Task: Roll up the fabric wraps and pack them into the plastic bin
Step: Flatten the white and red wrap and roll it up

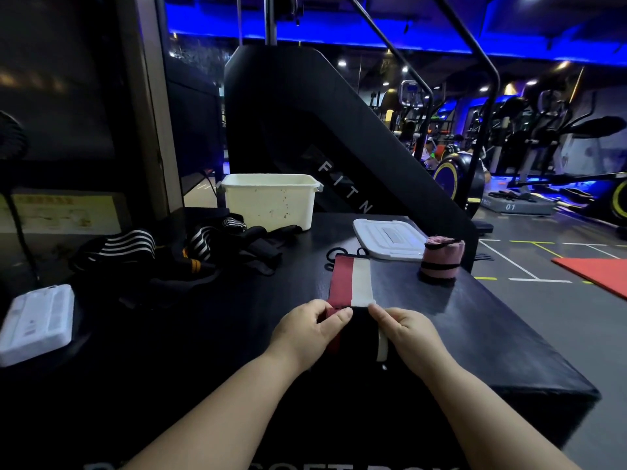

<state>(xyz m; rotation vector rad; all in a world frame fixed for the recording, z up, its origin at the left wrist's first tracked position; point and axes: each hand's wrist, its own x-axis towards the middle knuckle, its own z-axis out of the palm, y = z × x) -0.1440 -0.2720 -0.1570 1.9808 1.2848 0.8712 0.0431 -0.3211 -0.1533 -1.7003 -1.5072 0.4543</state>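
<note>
A red, white and black striped wrap (353, 283) lies flat on the black platform (492, 334), its near end folded over into a dark roll. My left hand (310, 329) pinches the roll's left edge and my right hand (412, 335) pinches its right edge. A pink wrap (441, 257) stands rolled up at the right. A pile of black wraps with white and orange stripes (176, 252) lies at the left. The white plastic bin (271, 201) stands open at the back, with its lid (386, 237) lying to its right.
A white flat device (37, 322) rests near the platform's left edge. A black stair machine (322, 130) rises behind the bin. Gym equipment and a red mat (597, 273) fill the floor to the right. The platform's right edge drops off beside the pink roll.
</note>
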